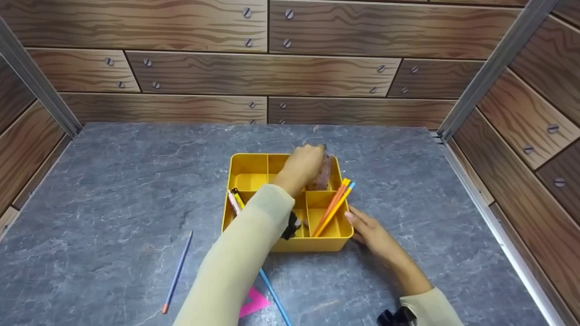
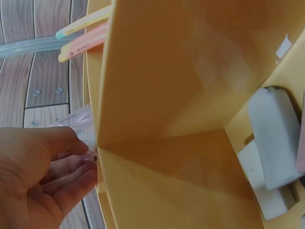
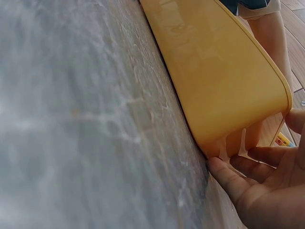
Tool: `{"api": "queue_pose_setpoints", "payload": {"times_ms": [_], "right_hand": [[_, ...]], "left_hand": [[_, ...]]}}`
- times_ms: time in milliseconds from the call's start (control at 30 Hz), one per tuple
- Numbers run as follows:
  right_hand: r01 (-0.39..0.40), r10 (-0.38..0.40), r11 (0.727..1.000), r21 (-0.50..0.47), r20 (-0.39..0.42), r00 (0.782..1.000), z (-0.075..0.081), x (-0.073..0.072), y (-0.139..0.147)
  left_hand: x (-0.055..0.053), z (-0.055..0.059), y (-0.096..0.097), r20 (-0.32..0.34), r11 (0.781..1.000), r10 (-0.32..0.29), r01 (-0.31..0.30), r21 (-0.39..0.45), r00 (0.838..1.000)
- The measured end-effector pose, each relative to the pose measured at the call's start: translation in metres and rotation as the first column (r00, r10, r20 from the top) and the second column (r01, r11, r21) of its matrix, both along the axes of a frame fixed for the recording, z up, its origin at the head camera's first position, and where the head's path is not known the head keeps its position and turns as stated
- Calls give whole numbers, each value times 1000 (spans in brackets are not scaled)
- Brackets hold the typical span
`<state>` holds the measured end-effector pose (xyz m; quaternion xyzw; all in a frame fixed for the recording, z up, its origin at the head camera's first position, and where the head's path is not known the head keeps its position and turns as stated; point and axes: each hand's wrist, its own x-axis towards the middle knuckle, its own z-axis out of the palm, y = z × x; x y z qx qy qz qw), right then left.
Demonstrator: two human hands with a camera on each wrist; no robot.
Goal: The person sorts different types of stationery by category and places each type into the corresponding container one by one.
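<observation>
A yellow divided box stands on the table. Over its back right compartment, my left hand pinches a clear pinkish plastic item; thumb and fingers close on this plastic in the left wrist view, its exact kind unclear. Against the box's right outer side rest the fingertips of my right hand, the thumb near the rim. Orange and yellow pencils lean in the front right compartment. In the front left one are a pink and a yellow pen, partly behind my left sleeve.
A purple pencil lies left of the box on the grey table. Nearer are a blue stick and a pink set square, both partly under the left arm. Grey and white eraser-like blocks sit in a compartment.
</observation>
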<state>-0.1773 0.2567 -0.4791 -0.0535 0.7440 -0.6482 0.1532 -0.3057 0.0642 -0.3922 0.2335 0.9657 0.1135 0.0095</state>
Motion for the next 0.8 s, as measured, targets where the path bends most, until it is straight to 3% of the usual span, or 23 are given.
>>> {"api": "queue_pose_setpoints", "payload": {"times_ms": [167,400,800], "right_hand": [[0,0,1000,15,3,1000,0,0,-1],[43,-43,999,23,12,999,1,-1,-1],[36,-36,999,14,5,999,2,0,-1]], "left_hand": [[2,1,-2,48,999,-37,38,-29,998],[7,13,-14,80,997,-74,75,-9,994],[29,31,-36,20,985,-170,170,-20,985]]}}
